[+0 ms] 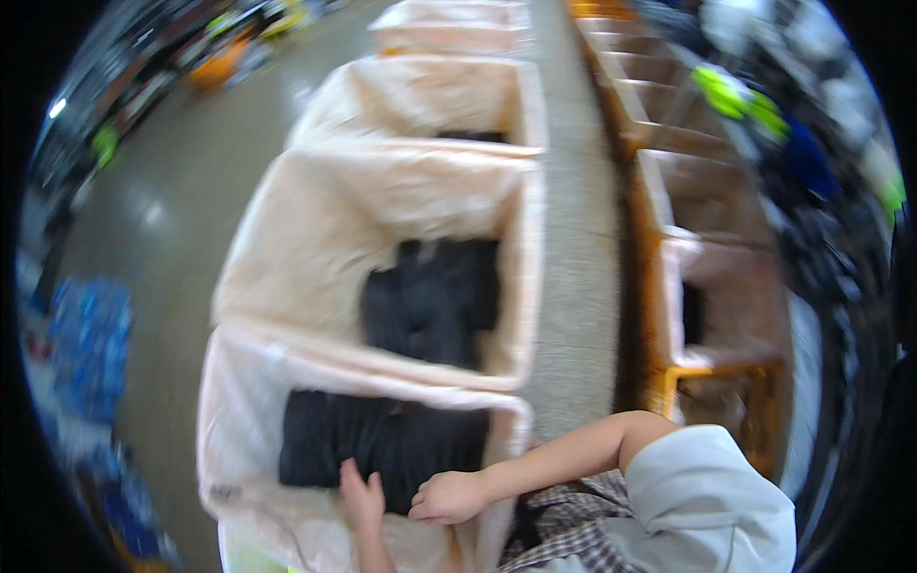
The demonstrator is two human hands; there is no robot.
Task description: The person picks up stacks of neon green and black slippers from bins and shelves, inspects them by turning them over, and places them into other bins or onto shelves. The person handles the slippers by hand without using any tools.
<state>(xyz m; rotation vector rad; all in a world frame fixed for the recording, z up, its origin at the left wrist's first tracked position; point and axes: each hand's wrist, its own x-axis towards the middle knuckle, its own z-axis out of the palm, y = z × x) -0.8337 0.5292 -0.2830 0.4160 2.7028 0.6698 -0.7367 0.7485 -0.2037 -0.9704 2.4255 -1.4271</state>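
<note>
Folded black cloth, looking like garments [382, 439], lies in the nearest bin [239, 430], which is lined with whitish-pink sheeting. My left hand [361, 497] is at the near edge of this cloth, fingers stretched out and thumb apart, with nothing gripped. Just to its right, my right hand [447, 497] is over the cloth's near right part with its fingers curled in. Whatever those fingers may hold is hidden beneath the hand. Motion blurs the picture slightly.
Beyond stands a second lined bin [287, 258] with more black cloth [435, 301], then further lined bins [420, 86] in a row. Right of a grey strip run orange-framed bins [716, 306]. Blue-wrapped bottles [91, 334] stand at the left. Dark and bright-green items [731, 95] are heaped far right.
</note>
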